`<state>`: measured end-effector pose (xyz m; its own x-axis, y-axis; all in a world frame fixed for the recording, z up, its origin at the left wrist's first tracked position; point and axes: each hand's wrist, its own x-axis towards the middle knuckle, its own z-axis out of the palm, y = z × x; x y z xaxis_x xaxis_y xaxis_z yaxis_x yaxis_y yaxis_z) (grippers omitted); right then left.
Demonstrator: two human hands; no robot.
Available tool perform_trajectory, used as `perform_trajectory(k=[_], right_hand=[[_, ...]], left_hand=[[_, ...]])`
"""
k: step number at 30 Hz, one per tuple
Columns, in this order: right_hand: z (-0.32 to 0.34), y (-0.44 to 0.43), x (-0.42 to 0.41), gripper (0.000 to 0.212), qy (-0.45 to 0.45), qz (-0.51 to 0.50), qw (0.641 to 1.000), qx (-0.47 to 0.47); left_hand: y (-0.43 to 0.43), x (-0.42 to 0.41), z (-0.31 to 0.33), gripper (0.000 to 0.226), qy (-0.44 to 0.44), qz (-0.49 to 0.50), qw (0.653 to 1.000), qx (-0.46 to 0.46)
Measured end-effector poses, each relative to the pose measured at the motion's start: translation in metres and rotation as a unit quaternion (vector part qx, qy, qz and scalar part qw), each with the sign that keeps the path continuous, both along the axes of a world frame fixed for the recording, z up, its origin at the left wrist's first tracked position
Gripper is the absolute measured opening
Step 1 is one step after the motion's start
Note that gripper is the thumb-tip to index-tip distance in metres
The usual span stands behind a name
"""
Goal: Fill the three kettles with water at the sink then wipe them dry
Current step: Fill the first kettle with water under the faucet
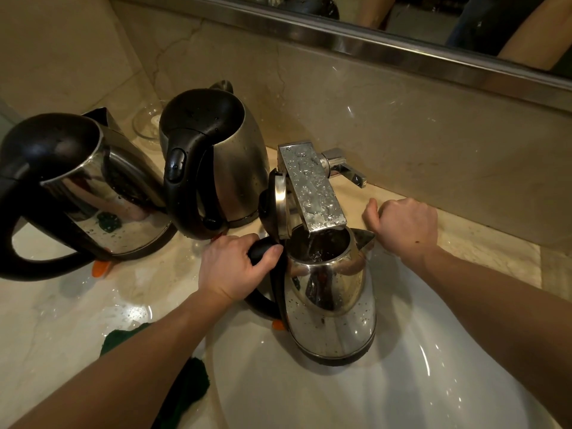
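On the wet worktop [62,320] at the left stand the far-left kettle [93,193] and the middle kettle [216,156], close together. A green cloth [188,388] lies by the sink [433,382]. The left hand [235,267] wraps its grip round the handle of the open kettle [331,292], held over the sink beneath the tap spout [312,187]. The right hand [402,224], its grip a closed empty fist, rests on the worktop beside the tap spout.

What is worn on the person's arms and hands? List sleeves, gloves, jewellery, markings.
Nothing worn shows. The left forearm and right forearm are bare to the frame's edge, no sleeve in view. The left hand and right hand have no glove, ring, watch or band that shows.
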<state>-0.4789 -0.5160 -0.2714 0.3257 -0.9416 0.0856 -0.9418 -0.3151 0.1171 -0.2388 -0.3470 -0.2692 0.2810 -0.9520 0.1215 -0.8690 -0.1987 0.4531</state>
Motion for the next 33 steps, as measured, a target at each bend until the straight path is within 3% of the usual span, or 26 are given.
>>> perform_trajectory(k=[33], right_hand=[[-0.0003, 0.0006, -0.0001, 0.06, -0.004, -0.001, 1.0, -0.002]], left_hand=[[0.0006, -0.0005, 0.0018, 0.069, -0.004, 0.003, 1.0, -0.007]])
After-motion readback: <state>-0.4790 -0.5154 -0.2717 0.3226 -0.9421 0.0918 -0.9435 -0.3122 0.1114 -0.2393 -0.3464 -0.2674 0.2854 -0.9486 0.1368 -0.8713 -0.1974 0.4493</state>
